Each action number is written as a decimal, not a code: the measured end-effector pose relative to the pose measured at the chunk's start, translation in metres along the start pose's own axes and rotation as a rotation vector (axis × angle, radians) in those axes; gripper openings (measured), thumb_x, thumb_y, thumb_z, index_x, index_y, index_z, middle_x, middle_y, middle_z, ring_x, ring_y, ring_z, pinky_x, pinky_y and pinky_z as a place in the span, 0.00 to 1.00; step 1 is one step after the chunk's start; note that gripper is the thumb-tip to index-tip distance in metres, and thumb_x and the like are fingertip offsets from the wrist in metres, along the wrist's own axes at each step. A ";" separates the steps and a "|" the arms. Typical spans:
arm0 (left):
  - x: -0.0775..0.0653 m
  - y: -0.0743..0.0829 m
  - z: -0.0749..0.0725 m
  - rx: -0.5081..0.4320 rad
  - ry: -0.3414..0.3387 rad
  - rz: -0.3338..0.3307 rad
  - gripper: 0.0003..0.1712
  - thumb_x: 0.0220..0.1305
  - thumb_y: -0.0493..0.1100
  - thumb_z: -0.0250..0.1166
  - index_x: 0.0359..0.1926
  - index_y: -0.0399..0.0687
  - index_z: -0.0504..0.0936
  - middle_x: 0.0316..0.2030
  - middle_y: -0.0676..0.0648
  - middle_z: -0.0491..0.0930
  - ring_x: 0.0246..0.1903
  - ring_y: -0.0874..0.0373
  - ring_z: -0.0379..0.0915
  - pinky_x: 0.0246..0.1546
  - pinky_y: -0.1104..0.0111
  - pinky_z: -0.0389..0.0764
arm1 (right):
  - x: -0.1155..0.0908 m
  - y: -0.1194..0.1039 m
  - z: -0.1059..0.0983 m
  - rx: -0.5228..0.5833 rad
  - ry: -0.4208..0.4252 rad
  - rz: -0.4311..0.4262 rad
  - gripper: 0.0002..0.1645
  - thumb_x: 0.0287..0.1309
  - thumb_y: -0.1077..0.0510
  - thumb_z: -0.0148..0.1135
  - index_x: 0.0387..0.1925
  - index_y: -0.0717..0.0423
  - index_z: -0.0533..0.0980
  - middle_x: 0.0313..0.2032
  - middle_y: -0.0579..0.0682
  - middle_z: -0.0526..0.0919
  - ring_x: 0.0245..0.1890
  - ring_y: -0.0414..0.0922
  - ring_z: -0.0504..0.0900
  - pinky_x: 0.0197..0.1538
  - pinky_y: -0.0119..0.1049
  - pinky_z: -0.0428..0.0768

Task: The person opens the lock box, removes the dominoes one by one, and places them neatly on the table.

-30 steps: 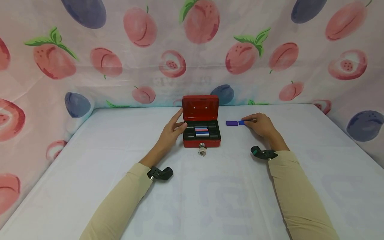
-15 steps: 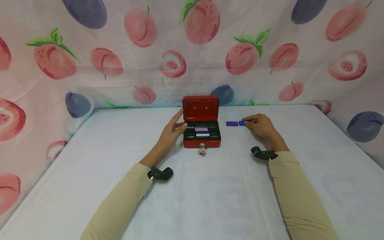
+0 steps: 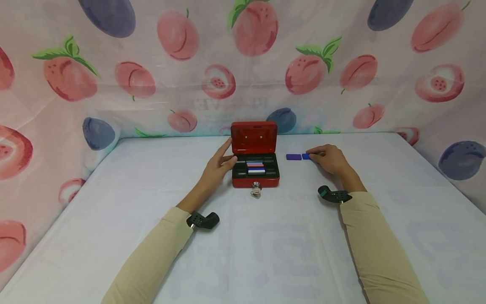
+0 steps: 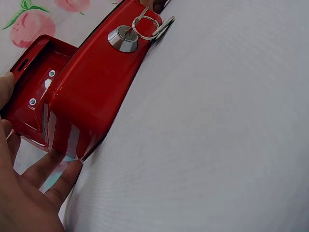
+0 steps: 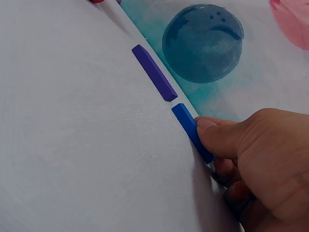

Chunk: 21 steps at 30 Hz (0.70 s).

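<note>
A red cash box [image 3: 255, 182] stands with its lid [image 3: 253, 137] raised and a black inner tray [image 3: 271, 159] showing. Several thin coloured bars [image 3: 256, 166] lie in the tray's middle. My left hand [image 3: 214, 172] touches the left side of box and lid with fairly straight fingers [image 4: 66, 181]. To the right of the box, my right hand [image 3: 332, 159] pinches a blue bar [image 5: 186, 123] at the tabletop, its far end partly hidden by the thumb. A matching purple bar [image 5: 154, 72] lies end to end with it, a small gap between them.
A lock with keys on a ring [image 4: 146, 28] sticks out of the box's front. White cloth covers the table [image 3: 243, 253]. Behind it hangs a fruit-print curtain [image 3: 254, 76], close to the back of the box. Black devices [image 3: 203, 220] sit on both wrists.
</note>
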<state>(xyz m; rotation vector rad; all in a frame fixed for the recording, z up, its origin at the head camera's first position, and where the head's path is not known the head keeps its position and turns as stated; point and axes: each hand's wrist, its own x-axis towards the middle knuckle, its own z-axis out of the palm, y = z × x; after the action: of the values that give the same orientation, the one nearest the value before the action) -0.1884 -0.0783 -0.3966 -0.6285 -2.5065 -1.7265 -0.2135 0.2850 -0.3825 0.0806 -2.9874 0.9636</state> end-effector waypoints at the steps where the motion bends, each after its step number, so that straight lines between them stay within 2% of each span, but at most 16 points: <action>1: 0.000 0.000 0.000 0.000 0.001 0.001 0.38 0.70 0.52 0.56 0.75 0.69 0.49 0.73 0.59 0.50 0.63 0.51 0.63 0.58 0.52 0.70 | 0.000 0.000 0.000 -0.001 0.000 0.001 0.19 0.68 0.57 0.54 0.55 0.60 0.77 0.57 0.64 0.72 0.60 0.62 0.66 0.62 0.60 0.62; 21: -0.001 0.000 0.000 -0.011 -0.001 0.005 0.38 0.70 0.52 0.55 0.75 0.68 0.49 0.73 0.59 0.49 0.64 0.51 0.63 0.58 0.52 0.70 | 0.000 0.002 0.001 0.009 -0.001 0.013 0.18 0.68 0.58 0.54 0.55 0.59 0.78 0.58 0.64 0.72 0.60 0.63 0.66 0.62 0.60 0.62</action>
<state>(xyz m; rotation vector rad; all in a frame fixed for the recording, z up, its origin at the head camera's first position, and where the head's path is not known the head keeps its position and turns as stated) -0.1878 -0.0788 -0.3963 -0.6362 -2.4963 -1.7397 -0.2138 0.2860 -0.3843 0.0623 -2.9882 0.9790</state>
